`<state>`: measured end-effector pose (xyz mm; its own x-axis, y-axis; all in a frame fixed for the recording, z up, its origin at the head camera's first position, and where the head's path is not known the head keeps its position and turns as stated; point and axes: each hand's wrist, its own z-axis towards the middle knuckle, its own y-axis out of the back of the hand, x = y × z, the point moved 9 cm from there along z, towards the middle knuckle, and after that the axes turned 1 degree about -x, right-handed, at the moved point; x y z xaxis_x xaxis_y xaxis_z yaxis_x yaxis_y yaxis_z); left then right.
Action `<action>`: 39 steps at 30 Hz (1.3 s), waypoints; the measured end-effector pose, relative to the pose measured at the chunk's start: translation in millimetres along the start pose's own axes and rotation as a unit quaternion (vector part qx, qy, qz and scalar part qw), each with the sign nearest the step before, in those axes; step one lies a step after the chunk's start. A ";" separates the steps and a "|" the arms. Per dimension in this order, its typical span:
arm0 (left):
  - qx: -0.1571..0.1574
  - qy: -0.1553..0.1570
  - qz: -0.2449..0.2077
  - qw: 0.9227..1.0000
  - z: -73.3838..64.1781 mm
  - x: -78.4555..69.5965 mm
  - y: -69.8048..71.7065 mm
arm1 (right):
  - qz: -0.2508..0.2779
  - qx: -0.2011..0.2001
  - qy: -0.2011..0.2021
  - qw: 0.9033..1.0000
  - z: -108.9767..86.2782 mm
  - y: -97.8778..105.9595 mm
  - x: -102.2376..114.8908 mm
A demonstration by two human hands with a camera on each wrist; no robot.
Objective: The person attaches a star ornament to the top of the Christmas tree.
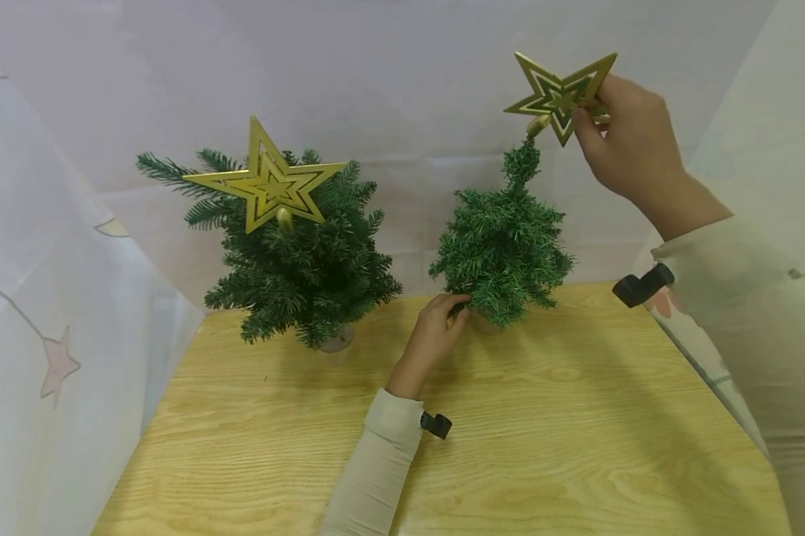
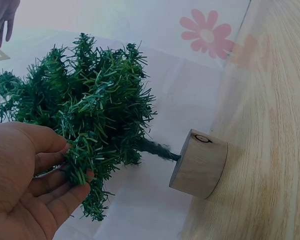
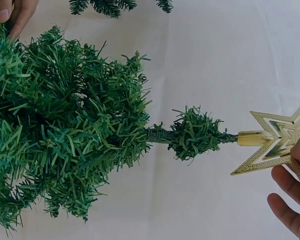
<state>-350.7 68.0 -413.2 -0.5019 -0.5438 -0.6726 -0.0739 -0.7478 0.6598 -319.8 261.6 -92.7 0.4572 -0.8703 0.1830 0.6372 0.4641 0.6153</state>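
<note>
A gold star tree topper [image 1: 561,95] is pinched in my right hand [image 1: 633,141] above the right-hand small Christmas tree [image 1: 506,246]. In the right wrist view the topper's gold socket [image 3: 254,138] meets the tip of the tree's top sprig [image 3: 197,134]. My left hand [image 1: 436,327] is low at the tree's left side. The left wrist view shows its fingers [image 2: 65,200] curled round a lower branch [image 2: 82,162]. The tree stands upright on a round wooden base [image 2: 200,162].
Another small Christmas tree [image 1: 308,275], fuller and darker, stands to the left with a gold star [image 1: 271,182] on its top. Both trees are near the back edge of a wooden table [image 1: 543,447]. Pale cloth [image 1: 402,74] hangs behind and at the sides.
</note>
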 end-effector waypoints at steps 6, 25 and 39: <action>0.001 -0.001 0.001 1.000 0.0 0.1 0.3 | -0.004 0.006 0.006 1.000 3.9 0.7 3.2; 0.006 -0.001 0.002 1.000 0.3 -0.7 0.7 | -0.034 0.064 -0.019 0.997 14.3 -7.4 0.3; 0.005 -0.008 0.004 1.000 0.6 -1.5 0.4 | -0.063 0.074 -0.038 0.994 20.5 -12.9 -1.3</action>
<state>-350.5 68.7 -411.7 -0.5162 -0.5443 -0.6613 -0.0781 -0.7390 0.6692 -341.3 253.3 -85.2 0.3266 -0.9330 0.1514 0.5854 0.3254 0.7426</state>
